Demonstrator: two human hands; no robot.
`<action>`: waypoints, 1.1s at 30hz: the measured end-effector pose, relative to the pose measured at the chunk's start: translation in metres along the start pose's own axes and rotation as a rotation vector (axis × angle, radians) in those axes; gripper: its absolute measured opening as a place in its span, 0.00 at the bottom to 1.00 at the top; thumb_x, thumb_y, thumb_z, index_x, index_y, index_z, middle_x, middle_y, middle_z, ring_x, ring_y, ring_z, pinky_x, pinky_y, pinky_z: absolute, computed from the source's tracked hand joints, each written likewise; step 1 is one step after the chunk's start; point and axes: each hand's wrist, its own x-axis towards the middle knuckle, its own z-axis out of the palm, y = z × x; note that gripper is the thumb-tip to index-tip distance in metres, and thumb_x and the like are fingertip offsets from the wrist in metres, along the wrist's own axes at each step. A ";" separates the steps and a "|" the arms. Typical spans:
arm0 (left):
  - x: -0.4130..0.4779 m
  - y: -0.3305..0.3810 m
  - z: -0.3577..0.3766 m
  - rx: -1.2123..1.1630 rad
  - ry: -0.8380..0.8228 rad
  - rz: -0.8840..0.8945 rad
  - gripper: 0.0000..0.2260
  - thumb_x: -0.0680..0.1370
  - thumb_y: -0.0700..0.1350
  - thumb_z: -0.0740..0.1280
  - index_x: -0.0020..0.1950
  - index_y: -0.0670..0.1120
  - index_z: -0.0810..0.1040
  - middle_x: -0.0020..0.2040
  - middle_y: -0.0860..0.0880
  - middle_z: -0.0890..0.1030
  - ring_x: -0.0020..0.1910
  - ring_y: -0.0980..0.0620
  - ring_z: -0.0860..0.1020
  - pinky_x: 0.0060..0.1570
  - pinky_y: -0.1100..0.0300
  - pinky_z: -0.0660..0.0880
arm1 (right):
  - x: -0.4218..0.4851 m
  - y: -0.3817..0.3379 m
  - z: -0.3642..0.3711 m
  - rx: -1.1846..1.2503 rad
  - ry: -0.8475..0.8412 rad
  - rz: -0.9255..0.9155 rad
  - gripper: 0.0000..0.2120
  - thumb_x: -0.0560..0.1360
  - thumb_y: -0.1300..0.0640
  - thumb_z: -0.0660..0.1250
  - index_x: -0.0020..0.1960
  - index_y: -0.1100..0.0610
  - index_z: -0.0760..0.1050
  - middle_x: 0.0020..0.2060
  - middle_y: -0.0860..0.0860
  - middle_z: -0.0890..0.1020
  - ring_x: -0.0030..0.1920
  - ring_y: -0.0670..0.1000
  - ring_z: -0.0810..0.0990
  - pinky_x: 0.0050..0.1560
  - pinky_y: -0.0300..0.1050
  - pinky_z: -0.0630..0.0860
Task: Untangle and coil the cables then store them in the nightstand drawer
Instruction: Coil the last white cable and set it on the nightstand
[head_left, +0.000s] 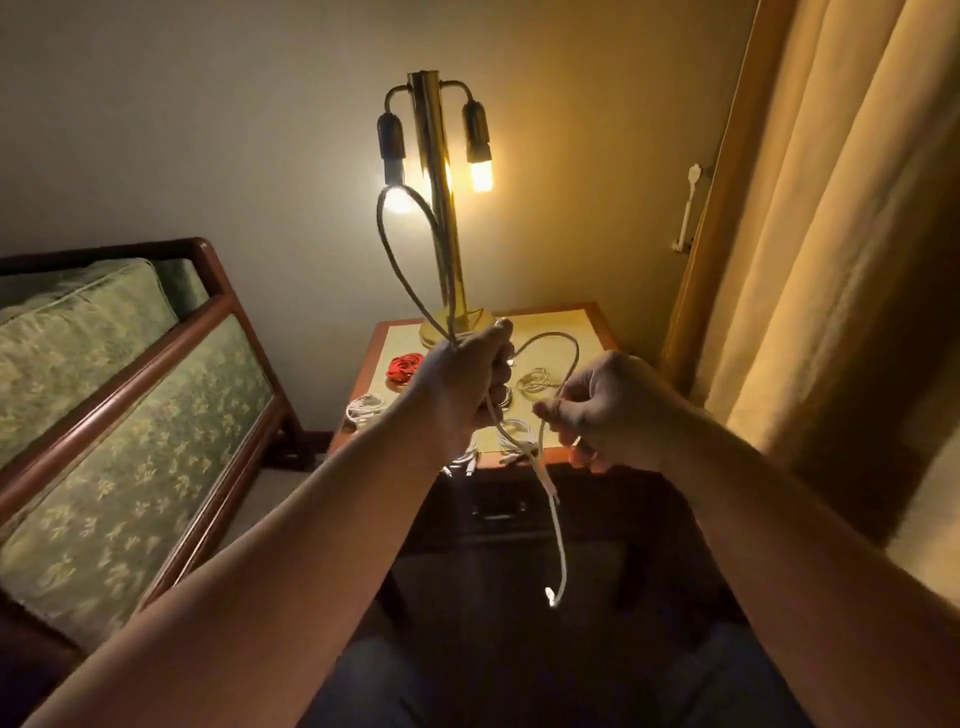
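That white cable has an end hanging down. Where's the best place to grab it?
Probably just above the plug, on the straight stretch of the white cable. It hangs free below both hands, with nothing touching it, so a sideways pinch from the right looks easiest: the right hand is nearer, while the left hand grips the cable higher up.

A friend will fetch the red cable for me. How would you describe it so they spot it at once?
Find the nightstand beside the curtain, with the brass lamp on it. Just left of the lamp's base lies a small coiled cable. It is the only red one; the other coils there are white or pale.
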 end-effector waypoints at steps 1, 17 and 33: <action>-0.005 -0.008 -0.002 0.037 0.037 -0.018 0.18 0.84 0.51 0.61 0.34 0.51 0.69 0.27 0.55 0.64 0.26 0.56 0.61 0.28 0.60 0.59 | -0.010 0.002 0.011 -0.030 -0.023 0.031 0.14 0.79 0.48 0.70 0.44 0.59 0.80 0.33 0.54 0.85 0.30 0.49 0.86 0.31 0.45 0.83; -0.041 -0.110 -0.061 0.212 0.064 -0.274 0.24 0.71 0.64 0.75 0.58 0.49 0.79 0.48 0.46 0.80 0.36 0.54 0.73 0.32 0.61 0.70 | -0.076 0.013 0.086 0.535 -0.347 0.143 0.07 0.80 0.57 0.69 0.51 0.61 0.82 0.39 0.54 0.86 0.35 0.52 0.83 0.37 0.45 0.81; -0.045 -0.122 -0.082 0.127 -0.071 0.452 0.12 0.78 0.50 0.69 0.51 0.42 0.84 0.48 0.42 0.85 0.49 0.44 0.82 0.46 0.58 0.78 | -0.045 -0.005 0.085 0.755 -0.043 0.125 0.11 0.84 0.57 0.62 0.52 0.61 0.81 0.31 0.50 0.77 0.28 0.47 0.70 0.30 0.42 0.71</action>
